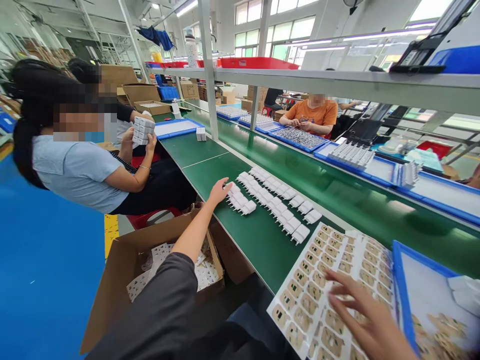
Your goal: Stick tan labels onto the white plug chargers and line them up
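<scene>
At the green counter (258, 235): gathering white plug adapters (240, 200) for labelling.
Left hand (219, 191) reaching out, fingers loosely spread on the near adapter cluster; right hand (360, 310) flat and released on the label sheet (322, 285). Next: closing firmly around several adapters.

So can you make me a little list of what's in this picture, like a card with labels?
place: long green table in a factory
left hand: stretched out, touching a bunch of white plugs
right hand: flat, fingers spread, on a label sheet
more plugs: two rows lying on the table
on the right: blue tray
on the floor: open box with used sheets inside
other people: one on the left holding a stack of plugs; one in an orange shirt across the table
</scene>
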Available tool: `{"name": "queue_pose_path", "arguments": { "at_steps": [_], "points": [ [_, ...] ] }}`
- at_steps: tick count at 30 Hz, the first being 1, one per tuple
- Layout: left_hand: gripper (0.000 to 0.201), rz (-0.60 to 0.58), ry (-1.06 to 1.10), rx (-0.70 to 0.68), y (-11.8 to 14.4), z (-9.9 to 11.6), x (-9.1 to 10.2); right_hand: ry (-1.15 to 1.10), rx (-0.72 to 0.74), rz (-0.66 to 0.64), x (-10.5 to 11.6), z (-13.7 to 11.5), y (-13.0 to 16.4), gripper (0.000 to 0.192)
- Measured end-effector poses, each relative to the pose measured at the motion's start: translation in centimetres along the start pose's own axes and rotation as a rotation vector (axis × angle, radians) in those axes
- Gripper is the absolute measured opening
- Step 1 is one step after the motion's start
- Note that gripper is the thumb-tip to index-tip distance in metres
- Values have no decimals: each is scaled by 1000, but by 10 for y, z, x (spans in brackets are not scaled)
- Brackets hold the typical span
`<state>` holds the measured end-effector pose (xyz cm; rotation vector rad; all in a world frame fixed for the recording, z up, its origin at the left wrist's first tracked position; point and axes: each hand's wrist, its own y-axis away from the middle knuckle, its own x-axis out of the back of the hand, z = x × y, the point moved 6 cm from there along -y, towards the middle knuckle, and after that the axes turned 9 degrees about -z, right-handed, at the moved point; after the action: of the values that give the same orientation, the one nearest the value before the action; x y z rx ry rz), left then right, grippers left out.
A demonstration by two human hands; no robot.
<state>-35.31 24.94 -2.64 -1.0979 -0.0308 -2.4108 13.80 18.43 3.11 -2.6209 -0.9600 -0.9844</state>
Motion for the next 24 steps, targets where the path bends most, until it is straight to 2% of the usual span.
{"name": "queue_pose_path", "arguments": {
  "at_steps": [1,3,4,7,9,11,14,17,20,24],
  "points": [
    [44,1,6,-5,2,-1,-3,10,38,-68,-19,-9,-20,43],
    [42,5,10,-17,6,-2,-9,14,107,-220,-61,-29,-73,56],
    [40,5,11,-20,7,-2,-11,28,117,-238,-77,-38,-103,63],
    [37,10,18,-16,6,-3,-13,37,-13,-190,-111,-49,-184,75],
    [36,16,28,-11,5,-4,-12,-31,-120,-231,-128,-47,-218,77],
    [35,17,40,-6,5,-5,-13,-86,-162,-259,-139,-45,-236,74],
    [35,22,50,15,4,-10,-13,-147,-160,-253,-148,-45,-246,66],
    [36,50,44,67,1,-24,-4,-200,-146,-246,-162,-52,-254,63],
    [34,86,32,133,-7,-49,17,-248,-130,-260,-186,-68,-274,68],
    [33,149,30,225,-23,-86,57,-312,-101,-284,-227,-100,-309,75]
  ]
}}
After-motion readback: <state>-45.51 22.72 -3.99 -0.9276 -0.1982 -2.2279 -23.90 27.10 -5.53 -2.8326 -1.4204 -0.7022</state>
